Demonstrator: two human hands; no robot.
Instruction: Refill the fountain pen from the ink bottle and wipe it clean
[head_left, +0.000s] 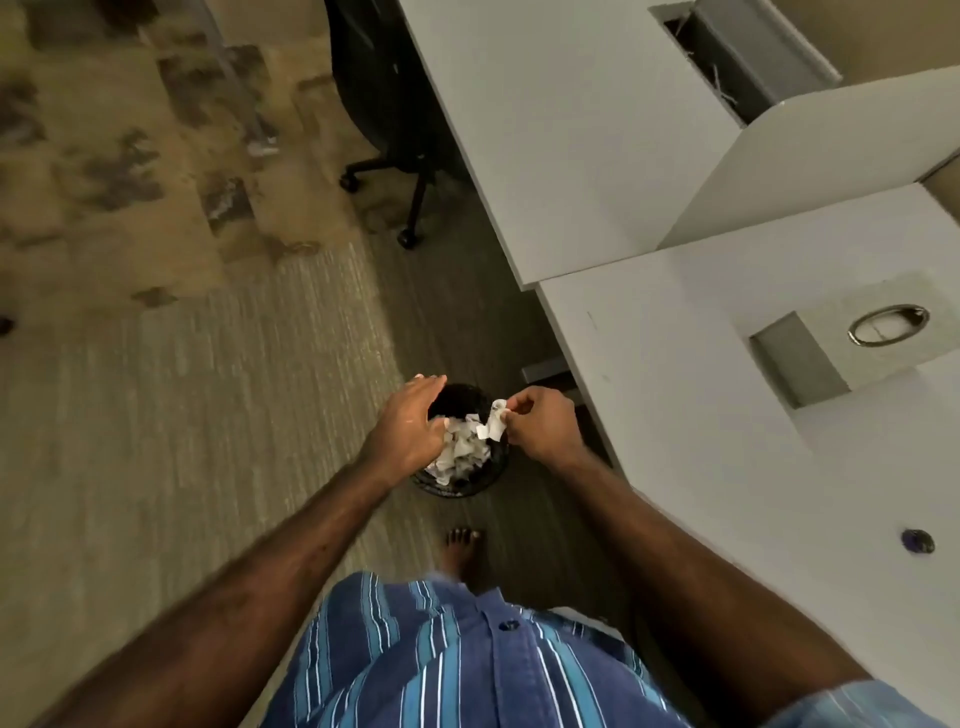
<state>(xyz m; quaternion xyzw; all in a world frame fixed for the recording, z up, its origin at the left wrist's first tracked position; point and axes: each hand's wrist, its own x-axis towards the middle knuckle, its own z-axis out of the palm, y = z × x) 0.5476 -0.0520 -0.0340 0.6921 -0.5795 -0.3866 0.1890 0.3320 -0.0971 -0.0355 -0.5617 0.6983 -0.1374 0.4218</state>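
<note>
**Crumpled Paper Held Over the Bin**

Both hands were over a round black bin (457, 483) standing on the carpet beside a smooth white desk (675, 395). The right hand (540, 421) pinched a small crumpled white paper (493, 421) (long axis roughly vertical, hanging down toward the bin). The left hand (410, 421) was spread open, fingers extended, grasping nothing. The bin held crumpled white scraps (460, 452). A small dark round object (918, 541), possibly the ink bottle, sat on the desk.
</note>
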